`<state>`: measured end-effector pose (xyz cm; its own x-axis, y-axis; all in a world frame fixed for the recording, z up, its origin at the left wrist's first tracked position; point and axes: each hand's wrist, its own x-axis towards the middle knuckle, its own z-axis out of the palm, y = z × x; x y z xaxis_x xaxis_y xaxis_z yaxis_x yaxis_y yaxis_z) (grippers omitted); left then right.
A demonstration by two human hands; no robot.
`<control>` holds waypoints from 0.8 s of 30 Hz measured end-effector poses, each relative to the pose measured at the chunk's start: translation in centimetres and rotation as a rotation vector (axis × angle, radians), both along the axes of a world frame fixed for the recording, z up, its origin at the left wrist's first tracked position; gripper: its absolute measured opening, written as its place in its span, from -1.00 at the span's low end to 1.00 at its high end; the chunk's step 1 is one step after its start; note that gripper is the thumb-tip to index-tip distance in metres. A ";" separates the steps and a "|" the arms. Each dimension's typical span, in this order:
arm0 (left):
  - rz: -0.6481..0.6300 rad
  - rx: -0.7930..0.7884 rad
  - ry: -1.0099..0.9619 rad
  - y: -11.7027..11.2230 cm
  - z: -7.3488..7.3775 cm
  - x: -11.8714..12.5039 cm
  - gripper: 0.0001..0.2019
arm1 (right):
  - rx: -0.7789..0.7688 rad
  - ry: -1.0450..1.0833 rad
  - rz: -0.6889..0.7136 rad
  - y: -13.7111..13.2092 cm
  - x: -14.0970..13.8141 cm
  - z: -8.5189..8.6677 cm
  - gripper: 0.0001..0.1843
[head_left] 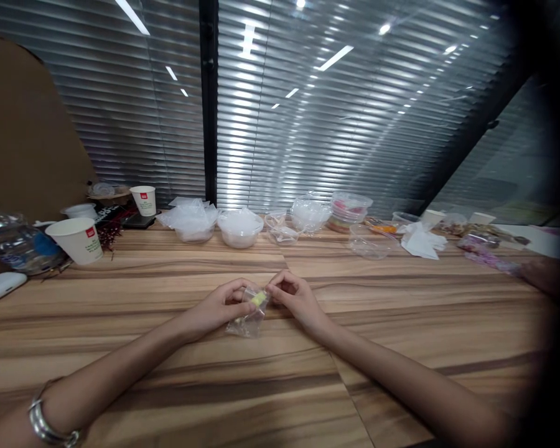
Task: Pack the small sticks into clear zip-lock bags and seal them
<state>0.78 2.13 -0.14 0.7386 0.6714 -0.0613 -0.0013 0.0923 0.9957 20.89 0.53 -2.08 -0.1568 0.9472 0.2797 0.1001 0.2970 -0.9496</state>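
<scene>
Both my hands meet at the middle of the wooden table (280, 386). My left hand (219, 306) and my right hand (295, 296) each pinch the top of a small clear plastic bag (249, 318) that holds a small yellow piece (258, 298). The bag's lower part rests on the table between my wrists. A silver bracelet (46, 424) is on my left wrist.
Along the far edge stand clear plastic bowls (239, 228), lidded containers (350, 210) and crumpled bags (189, 218). Paper cups (77, 239) and a plastic bottle (14, 246) stand at the left, with a white case (0, 287). Another person's hand (544, 274) rests at the right.
</scene>
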 end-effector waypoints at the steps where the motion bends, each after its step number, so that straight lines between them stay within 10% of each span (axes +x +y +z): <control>1: 0.001 0.013 -0.004 0.0 0.0 0.0 -0.61 | 0.044 -0.036 -0.008 -0.1 0.0 0.1 -0.77; 9: 0.102 0.148 0.023 0.1 0.0 -0.2 -0.54 | 0.326 -0.276 0.073 -0.9 -0.3 1.2 -0.83; 24: 0.082 0.045 -0.087 0.4 0.0 -0.1 -0.62 | 0.257 -0.254 0.088 -0.9 -0.2 1.3 -0.90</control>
